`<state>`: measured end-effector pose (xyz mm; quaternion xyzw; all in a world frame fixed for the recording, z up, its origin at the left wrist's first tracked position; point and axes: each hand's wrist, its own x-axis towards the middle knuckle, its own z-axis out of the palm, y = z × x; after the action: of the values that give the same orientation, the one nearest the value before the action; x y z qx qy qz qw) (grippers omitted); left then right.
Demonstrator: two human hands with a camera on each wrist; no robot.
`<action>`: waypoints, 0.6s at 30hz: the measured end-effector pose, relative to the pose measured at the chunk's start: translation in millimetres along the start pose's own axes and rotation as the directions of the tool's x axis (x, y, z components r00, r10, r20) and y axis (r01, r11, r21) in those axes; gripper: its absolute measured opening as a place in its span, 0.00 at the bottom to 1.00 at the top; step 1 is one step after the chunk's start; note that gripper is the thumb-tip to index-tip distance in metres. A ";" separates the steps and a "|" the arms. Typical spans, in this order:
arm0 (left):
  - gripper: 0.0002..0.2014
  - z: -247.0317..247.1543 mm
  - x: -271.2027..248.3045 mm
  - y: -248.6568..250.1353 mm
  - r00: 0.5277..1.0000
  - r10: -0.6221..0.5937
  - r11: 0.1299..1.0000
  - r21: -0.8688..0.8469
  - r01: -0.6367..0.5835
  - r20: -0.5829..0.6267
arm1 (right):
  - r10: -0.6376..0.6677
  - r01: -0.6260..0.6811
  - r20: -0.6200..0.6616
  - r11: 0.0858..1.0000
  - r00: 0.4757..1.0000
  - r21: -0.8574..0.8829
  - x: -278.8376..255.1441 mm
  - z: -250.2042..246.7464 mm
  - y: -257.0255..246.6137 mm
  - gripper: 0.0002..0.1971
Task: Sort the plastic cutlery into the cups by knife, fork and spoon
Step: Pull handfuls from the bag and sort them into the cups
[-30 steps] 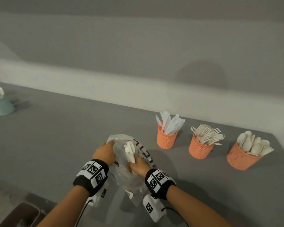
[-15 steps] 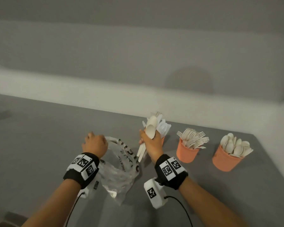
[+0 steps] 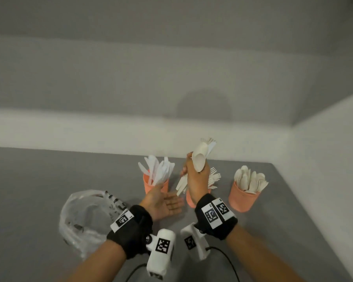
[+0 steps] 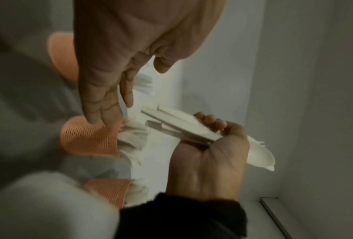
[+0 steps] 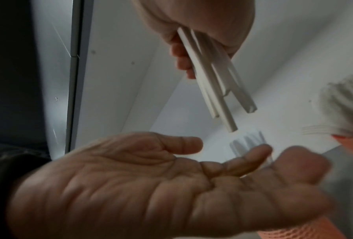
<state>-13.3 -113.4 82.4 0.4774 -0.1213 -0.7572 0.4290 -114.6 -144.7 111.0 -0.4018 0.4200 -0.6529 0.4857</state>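
Observation:
My right hand (image 3: pixel 196 176) grips a bundle of white plastic cutlery (image 3: pixel 201 159) upright above the fork cup (image 3: pixel 190 198), a spoon bowl and fork tines at the top and the handles (image 5: pixel 216 90) pointing down. My left hand (image 3: pixel 165 204) lies open, palm up, just below those handles (image 4: pixel 171 126), holding nothing. Three orange mesh cups stand in a row: the knife cup (image 3: pixel 151 184) on the left, the fork cup in the middle behind my right hand, the spoon cup (image 3: pixel 243 198) on the right.
A crumpled clear plastic bag (image 3: pixel 86 216) lies on the grey table (image 3: pixel 29 190) to the left of my left wrist. A white wall (image 3: pixel 130 129) runs along the back and the right side of the table, close behind the cups.
My right hand has lifted the cutlery bundle out of the bag and carried it right, above the fork cup. My left hand let go of the bag and turned palm up under the handles.

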 end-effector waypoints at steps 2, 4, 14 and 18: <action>0.31 18.9 3.5 -8.4 0.998 -0.026 0.996 -0.087 0.031 0.063 | -0.010 0.010 -0.004 0.999 1.000 -0.041 3.2 -10.8 -0.1 0.09; 0.32 37.1 3.7 -11.5 0.988 -0.021 0.987 -0.152 0.044 0.151 | 0.004 -0.004 -0.005 0.997 1.000 -0.082 5.4 -21.4 4.6 0.10; 0.33 67.8 23.2 -14.3 0.911 0.289 0.763 0.504 -0.404 0.293 | 0.346 -0.352 0.163 0.936 0.924 0.008 25.4 -71.4 17.4 0.13; 0.33 76.2 28.0 -1.2 0.865 0.372 0.721 0.481 -0.498 0.337 | 0.545 -0.581 0.465 0.810 0.698 -0.078 25.0 -83.2 23.8 0.20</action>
<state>-81.9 -151.4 103.6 0.4529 -0.4900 -0.6131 0.4229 -190.2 -160.0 64.6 -0.3801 0.3686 -0.3718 0.7625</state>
